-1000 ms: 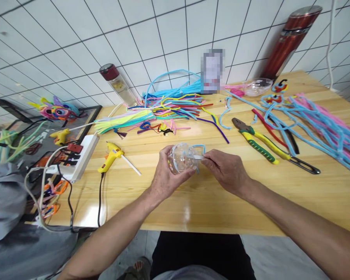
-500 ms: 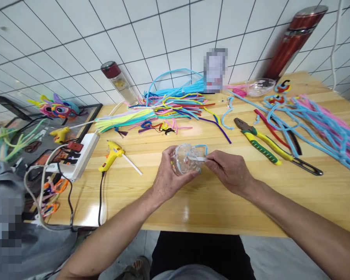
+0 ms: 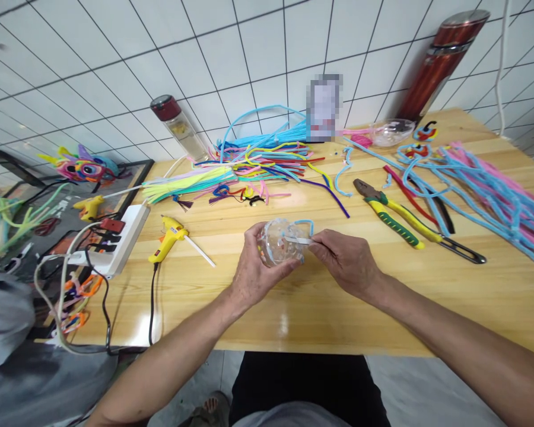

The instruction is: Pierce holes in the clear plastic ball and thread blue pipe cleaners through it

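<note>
Over the middle of a wooden table [image 3: 302, 323], the left hand [image 3: 256, 261] cups a clear plastic globe [image 3: 273, 246], while the right hand [image 3: 345, 258] pinches a thin white strip [image 3: 299, 241] reaching it. Tabletop stretches between the hands and the front edge, by the person's lap. A yellow glue gun [image 3: 167, 240] lies left, its black cord [image 3: 151, 305] running to that edge; pliers [image 3: 394, 224] lie right, and colourful fuzzy stems [image 3: 267, 163] bound the space behind.

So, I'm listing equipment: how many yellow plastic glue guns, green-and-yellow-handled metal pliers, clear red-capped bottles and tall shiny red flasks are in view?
Yellow glue guns: 2
Green-and-yellow-handled pliers: 1
Clear red-capped bottle: 1
Shiny red flask: 1
Total: 5
</note>
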A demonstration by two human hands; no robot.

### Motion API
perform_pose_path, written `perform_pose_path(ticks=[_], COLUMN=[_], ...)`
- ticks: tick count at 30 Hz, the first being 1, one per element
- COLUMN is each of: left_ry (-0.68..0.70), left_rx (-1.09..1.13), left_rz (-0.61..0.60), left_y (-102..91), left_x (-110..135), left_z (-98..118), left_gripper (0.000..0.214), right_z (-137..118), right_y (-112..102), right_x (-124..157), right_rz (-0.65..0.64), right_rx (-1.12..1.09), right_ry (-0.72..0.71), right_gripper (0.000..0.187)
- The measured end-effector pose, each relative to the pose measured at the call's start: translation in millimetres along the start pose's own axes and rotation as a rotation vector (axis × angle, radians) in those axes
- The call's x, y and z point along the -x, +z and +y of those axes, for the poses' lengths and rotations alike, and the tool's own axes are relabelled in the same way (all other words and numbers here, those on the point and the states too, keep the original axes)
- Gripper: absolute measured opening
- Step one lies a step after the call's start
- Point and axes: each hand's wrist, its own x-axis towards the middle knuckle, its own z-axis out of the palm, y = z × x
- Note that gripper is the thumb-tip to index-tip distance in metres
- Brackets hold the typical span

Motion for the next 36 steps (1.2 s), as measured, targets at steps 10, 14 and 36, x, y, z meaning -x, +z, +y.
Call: perform_pose_path(ticks=[10,14,36], left_ry=[0.005,0.028,-0.025], left_rx=[-0.003,-0.022,0.083], left_rz=[-0.004,0.014,-0.044], left_y=[-0.3,-0.6,-2.1], left_x=[0,1,-4], left_z=[1,-1,-5], left_gripper=[0.088,0.089,0.091], right_z=[0,7,0], right_y=[3,0,2], right_x=[3,0,1], right_rz=[0.023,0.035,0.073], right_rx=[0.026,0.022,0.045], right_ry=[0.036,0.083,-0.091], right_gripper=[0.042,0.041,0.036])
